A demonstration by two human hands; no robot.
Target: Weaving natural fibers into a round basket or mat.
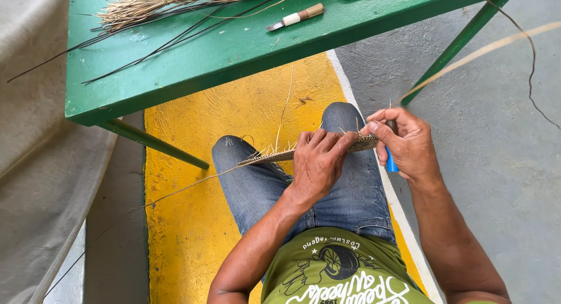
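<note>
Left hand [318, 164] grips woven strip [274, 157] | right hand [406, 143] grips blue-handled tool [390, 162] | strip lies left-right

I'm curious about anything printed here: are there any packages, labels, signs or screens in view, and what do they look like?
No packages, signs or screens show.
Shirt print: on the person's green shirt, bottom centre; white curved lettering around a dark wheel-like picture.
Knife wrap: a plain white band around the wooden-handled knife on the green table; no label visible.
</note>
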